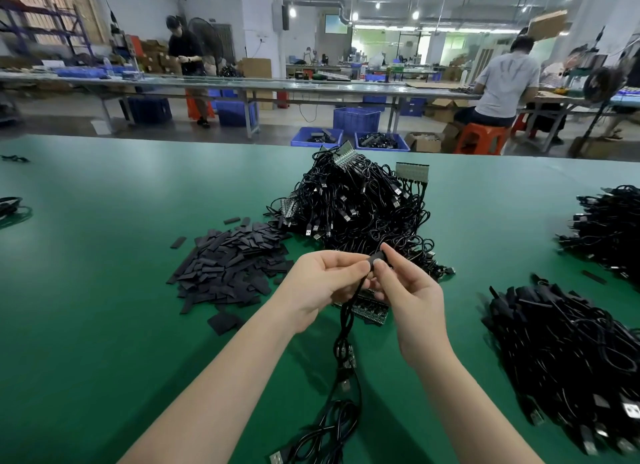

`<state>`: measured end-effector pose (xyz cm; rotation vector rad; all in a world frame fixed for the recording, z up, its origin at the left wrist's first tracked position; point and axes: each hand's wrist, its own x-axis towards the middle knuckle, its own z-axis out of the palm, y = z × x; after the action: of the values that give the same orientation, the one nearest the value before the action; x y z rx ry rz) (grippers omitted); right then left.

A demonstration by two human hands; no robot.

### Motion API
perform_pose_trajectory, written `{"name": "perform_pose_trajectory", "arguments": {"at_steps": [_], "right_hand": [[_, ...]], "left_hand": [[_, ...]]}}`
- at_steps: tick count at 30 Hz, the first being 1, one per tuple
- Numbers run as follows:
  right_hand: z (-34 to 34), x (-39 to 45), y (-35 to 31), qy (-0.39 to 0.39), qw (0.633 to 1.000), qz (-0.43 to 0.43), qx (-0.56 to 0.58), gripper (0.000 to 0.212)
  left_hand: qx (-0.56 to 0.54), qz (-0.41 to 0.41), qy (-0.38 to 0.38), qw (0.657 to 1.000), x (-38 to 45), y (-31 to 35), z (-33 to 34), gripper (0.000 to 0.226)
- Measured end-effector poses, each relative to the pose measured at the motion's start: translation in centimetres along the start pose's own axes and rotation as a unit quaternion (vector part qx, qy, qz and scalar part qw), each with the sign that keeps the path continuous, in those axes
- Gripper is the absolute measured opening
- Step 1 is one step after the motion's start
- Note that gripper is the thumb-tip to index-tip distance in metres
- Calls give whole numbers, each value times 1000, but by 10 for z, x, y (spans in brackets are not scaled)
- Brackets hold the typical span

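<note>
— Closest in is a USB plug (277,459), flat on the green tabletop (104,325) at the bottom edge, right?

— Yes. It belongs to the black cable (346,325), which loops on the tabletop between the two forearms and rises to the hands.

— How are the hands set?

— The left hand (322,283) has its fingers curled, with thumb and forefinger pinching the cable just below its upper end. The right hand (408,293) pinches a short black sleeve (376,258) at that same end. The fingertips of both hands meet there, raised above the tabletop.

— Is the sleeve on the cable?

— It sits at the cable's tip. How far on, I cannot tell.

— And around them?

— To the left lies a heap of flat black sleeves (232,266). Behind the hands rises a big tangle of cables (356,207) with metal plugs showing. A green strip of circuit boards (367,311) peeks out under the hands. To the right, a pile of cables (568,352) lies in rough rows, and a farther pile (609,228) sits beyond it, well apart.
</note>
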<state>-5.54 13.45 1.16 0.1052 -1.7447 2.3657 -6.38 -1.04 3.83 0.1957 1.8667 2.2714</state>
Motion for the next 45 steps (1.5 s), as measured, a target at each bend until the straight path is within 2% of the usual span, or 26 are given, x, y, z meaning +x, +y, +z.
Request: {"name": "perform_pose_trajectory", "arguments": {"at_steps": [3,10,14,19,22,26,27,30,33,36,39,42,45], "right_hand": [[-1,-3,1,23,999,16,42,21],[-3,-5,-5,-37,994,51,84,25],[-4,-2,-7,-67,992,49,93,22],[-4,0,-9,-93,988,45,118,33],[-3,1,-10,-102,987,43,117,28],[-5,3,-12,-110,984,46,132,52],[-6,3,-12,-114,984,48,129,50],[-5,2,-14,-109,985,57,123,25],[-4,2,-12,-93,986,61,125,21],[1,-1,-6,-54,982,81,160,26],[2,-6,0,-11,988,103,117,29],[-3,-11,0,-19,990,131,54,32],[-18,-3,-16,15,992,90,82,24]], "left_hand": [[-22,-29,3,999,-1,-3,1,10],[-115,-111,-28,987,-1,-9,-1,28],[-166,-134,-65,975,-1,-7,-1,16],[-199,-177,-94,959,-3,-4,3,19],[-212,-179,-90,956,-4,-5,5,20],[-201,-191,-84,957,-6,-7,6,19],[-200,-192,-86,957,-6,-7,5,21],[-210,-198,-87,954,-6,-6,3,27],[-220,-184,-86,954,-5,-6,2,28],[-182,-146,-99,967,-5,-9,7,16],[-135,-76,-47,987,-4,-16,19,12],[-65,-15,24,997,-5,-24,25,7],[28,21,33,999,-5,-31,27,12]]}}
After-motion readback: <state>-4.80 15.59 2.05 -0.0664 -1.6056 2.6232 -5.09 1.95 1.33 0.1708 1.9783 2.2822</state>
